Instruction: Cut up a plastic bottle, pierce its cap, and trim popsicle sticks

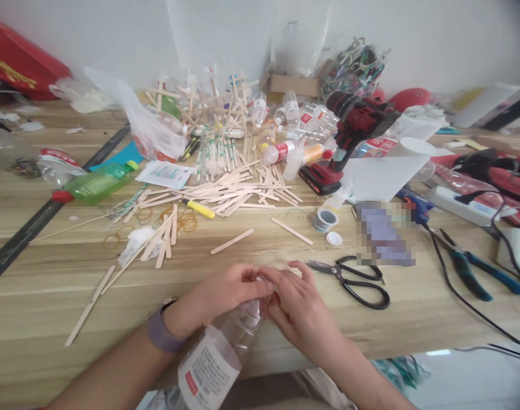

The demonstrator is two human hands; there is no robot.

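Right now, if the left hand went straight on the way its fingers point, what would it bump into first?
Most likely the right hand: it lies just ahead, near the upper end of the clear bottle, though the overlap leaves depth unclear.

Scissors point(337, 271) right of held bottle point(211, 367), drill point(358, 122) behind scissors, box point(294, 85) perhaps against wall point(115, 34)

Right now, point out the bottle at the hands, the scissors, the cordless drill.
Bottle point(214, 360): head view, on its white label.
Scissors point(337, 271): head view, on the pivot.
Cordless drill point(346, 138): head view, on the handle.
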